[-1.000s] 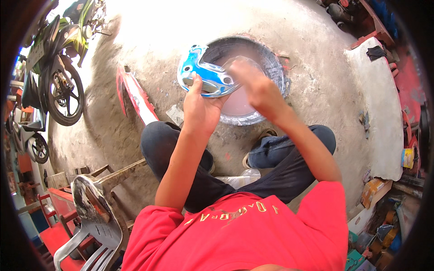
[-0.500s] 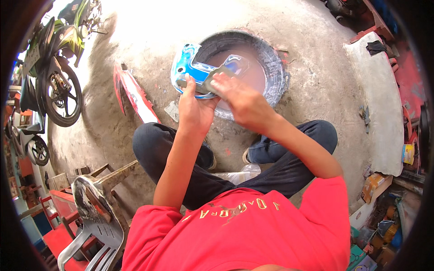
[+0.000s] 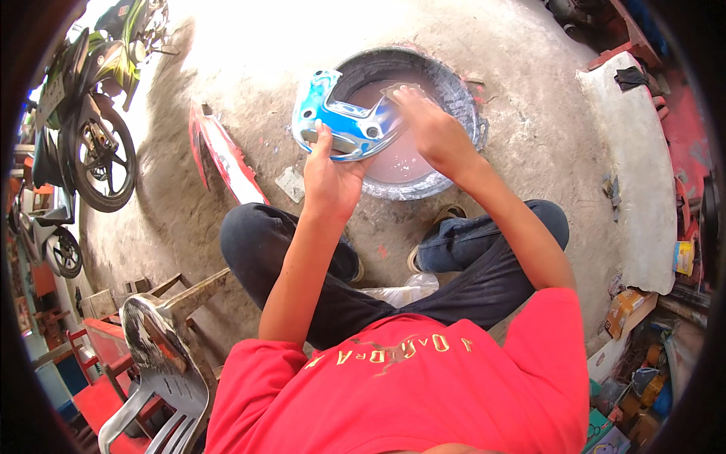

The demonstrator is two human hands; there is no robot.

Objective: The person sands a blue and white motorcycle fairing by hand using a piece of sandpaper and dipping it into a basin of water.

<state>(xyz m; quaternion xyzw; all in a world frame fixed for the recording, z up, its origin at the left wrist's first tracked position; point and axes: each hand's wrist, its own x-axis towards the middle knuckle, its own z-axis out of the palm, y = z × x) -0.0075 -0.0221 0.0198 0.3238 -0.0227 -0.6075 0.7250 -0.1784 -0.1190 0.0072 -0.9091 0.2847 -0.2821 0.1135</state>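
Observation:
My left hand (image 3: 331, 178) grips the near edge of a glossy blue and silver motorcycle body panel (image 3: 344, 119), thumb on top and fingers underneath. The curved panel has several round holes and is held above the left side of a round tub (image 3: 470, 98) of cloudy pinkish water (image 3: 404, 168). My right hand (image 3: 439, 132) is at the panel's right end, over the water. Its fingers are curled and smeared by motion around a dull grey-green piece of sandpaper, which is mostly hidden now.
A red and white panel (image 3: 227, 155) lies on the concrete floor to the left, near a small pale scrap (image 3: 290, 184). Motorcycles (image 3: 106, 151) stand at far left. A grey plastic chair (image 3: 162, 363) and wooden frame are at lower left; a pale slab (image 3: 635, 174) and clutter line the right.
My right hand has moved right and away from me, from the panel's middle to its right end, uncovering a hole. The panel has shifted slightly right in my left hand.

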